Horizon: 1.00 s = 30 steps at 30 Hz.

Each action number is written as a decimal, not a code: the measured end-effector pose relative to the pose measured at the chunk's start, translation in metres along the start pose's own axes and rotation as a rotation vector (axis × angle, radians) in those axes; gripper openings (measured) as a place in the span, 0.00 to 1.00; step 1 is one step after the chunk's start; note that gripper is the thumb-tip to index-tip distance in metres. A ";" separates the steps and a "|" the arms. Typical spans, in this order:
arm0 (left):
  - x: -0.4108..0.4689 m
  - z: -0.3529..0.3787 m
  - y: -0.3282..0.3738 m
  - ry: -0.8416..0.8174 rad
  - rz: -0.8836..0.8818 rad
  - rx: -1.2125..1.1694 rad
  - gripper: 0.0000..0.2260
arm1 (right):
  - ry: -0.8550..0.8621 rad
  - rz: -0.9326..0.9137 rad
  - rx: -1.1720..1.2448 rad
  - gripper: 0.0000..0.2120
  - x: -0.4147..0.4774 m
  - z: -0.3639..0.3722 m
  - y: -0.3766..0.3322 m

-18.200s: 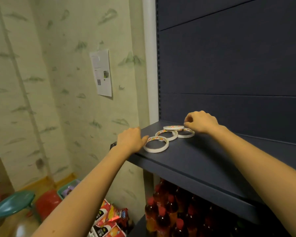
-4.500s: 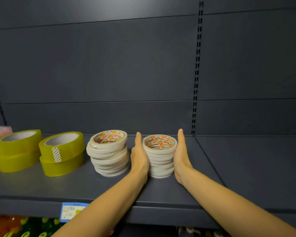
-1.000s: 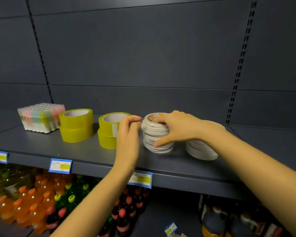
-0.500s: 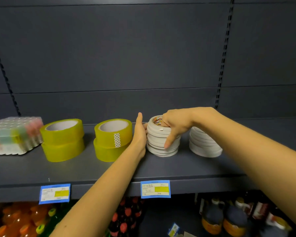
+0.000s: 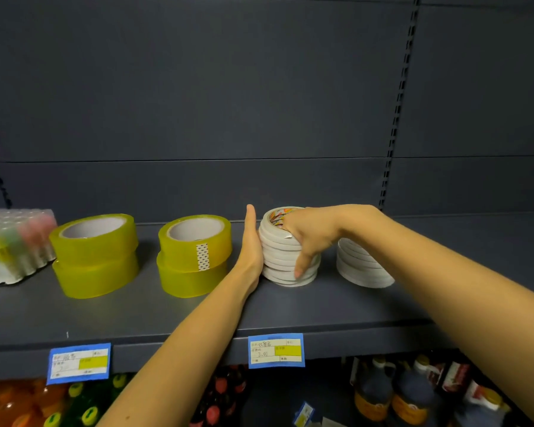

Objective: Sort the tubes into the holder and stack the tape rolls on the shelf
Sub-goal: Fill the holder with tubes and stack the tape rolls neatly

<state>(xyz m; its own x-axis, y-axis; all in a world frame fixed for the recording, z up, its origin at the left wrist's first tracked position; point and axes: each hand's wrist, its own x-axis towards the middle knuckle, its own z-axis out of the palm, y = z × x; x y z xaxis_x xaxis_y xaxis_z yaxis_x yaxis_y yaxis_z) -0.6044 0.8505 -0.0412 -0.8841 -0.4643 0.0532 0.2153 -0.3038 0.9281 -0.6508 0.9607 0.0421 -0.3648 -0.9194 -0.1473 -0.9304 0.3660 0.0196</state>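
A stack of several thin white tape rolls [image 5: 279,260] stands on the grey shelf [image 5: 336,306]. My left hand [image 5: 252,245] lies flat and upright against the stack's left side. My right hand [image 5: 310,234] is draped over its top, fingers at the printed core and thumb down the front. A second white stack [image 5: 363,268] stands just to the right, partly behind my right forearm. Two stacks of wide yellow tape [image 5: 96,255] [image 5: 195,255] stand to the left. The tube holder [image 5: 13,245], with pastel tubes, is at the far left edge.
Blue price labels [image 5: 276,349] [image 5: 79,362] hang on the shelf's front lip. Drink bottles [image 5: 379,392] fill the lower shelf. The dark back panel [image 5: 259,103] rises right behind the stacks. The shelf surface runs on to the right of the white stacks.
Within the last second my left hand went from curled in front of the stack to flat against its left side. My right hand stays on top, thumb now down the front.
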 end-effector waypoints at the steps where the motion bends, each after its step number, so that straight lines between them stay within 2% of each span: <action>1: 0.001 0.000 0.000 -0.008 0.009 -0.002 0.35 | -0.003 -0.004 0.008 0.24 0.002 0.000 0.001; 5: 0.002 0.000 0.000 -0.020 0.035 0.024 0.34 | -0.001 -0.043 -0.002 0.20 -0.002 -0.004 -0.002; 8: 0.003 -0.002 -0.001 -0.029 0.054 0.045 0.34 | 0.148 -0.070 -0.024 0.18 -0.011 -0.006 -0.002; 10: 0.004 -0.003 -0.003 -0.014 0.083 0.043 0.34 | 0.358 -0.030 0.167 0.21 -0.019 -0.004 -0.002; 13: 0.003 -0.003 -0.004 -0.011 0.068 0.033 0.32 | 0.842 0.047 0.555 0.18 -0.025 0.018 -0.003; 15: 0.003 -0.002 -0.003 -0.005 0.040 0.024 0.32 | 1.009 0.117 0.892 0.17 -0.025 0.040 -0.008; 17: 0.003 -0.001 -0.004 -0.013 0.032 0.028 0.33 | 0.994 0.185 1.106 0.19 -0.023 0.063 -0.012; 21: 0.002 -0.001 -0.004 -0.007 0.013 0.040 0.33 | 0.966 0.287 1.358 0.24 -0.009 0.092 -0.011; 25: 0.001 0.001 -0.004 0.019 0.003 0.026 0.33 | 0.777 0.354 1.754 0.31 0.009 0.092 -0.007; 30: 0.004 0.000 -0.004 0.034 0.025 -0.021 0.32 | 0.715 0.443 1.839 0.35 0.025 0.089 -0.004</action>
<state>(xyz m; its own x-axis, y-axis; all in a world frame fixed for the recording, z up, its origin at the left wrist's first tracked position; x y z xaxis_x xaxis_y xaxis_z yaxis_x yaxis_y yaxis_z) -0.6086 0.8504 -0.0447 -0.8637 -0.5001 0.0631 0.2460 -0.3090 0.9187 -0.6525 0.9489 -0.0492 -0.8885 -0.4540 -0.0664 0.1760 -0.2035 -0.9631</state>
